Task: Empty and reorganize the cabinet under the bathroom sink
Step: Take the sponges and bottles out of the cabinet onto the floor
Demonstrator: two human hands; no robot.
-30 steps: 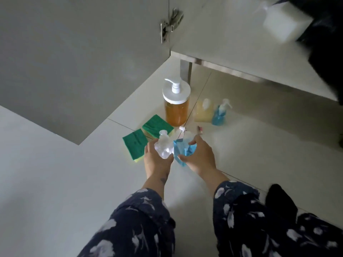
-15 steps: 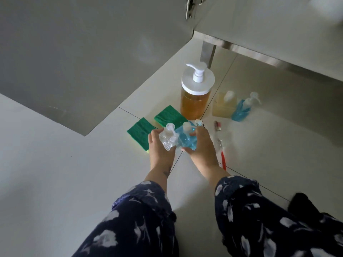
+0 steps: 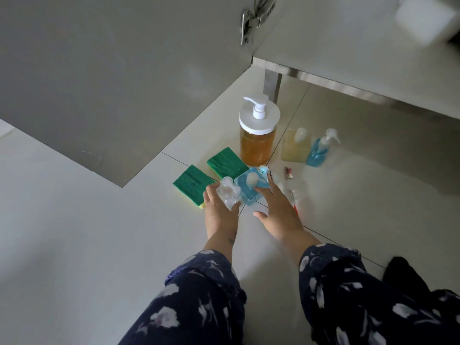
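Floor lot beside the open cabinet: left hand [image 3: 220, 215], fingers wrapped round clear bottle [image 3: 228, 195]; right hand [image 3: 278, 212], fingers spread, releasing blue bottle [image 3: 249, 186] onto floor [image 3: 99, 245], seemingly grouping emptied items.

Floor [image 3: 74, 245]: we see pale, glossy tiles that fill most of the view and dimly mirror what stands on them.
Grout lines [image 3: 291, 123]: we count thin dark seams, one running toward the far edge of the floor, another crossing it.
Black cloth [image 3: 403, 272]: a dark heap on the floor near its right edge.
White block [image 3: 423, 18]: blurred, top right corner; we cannot tell what it is.
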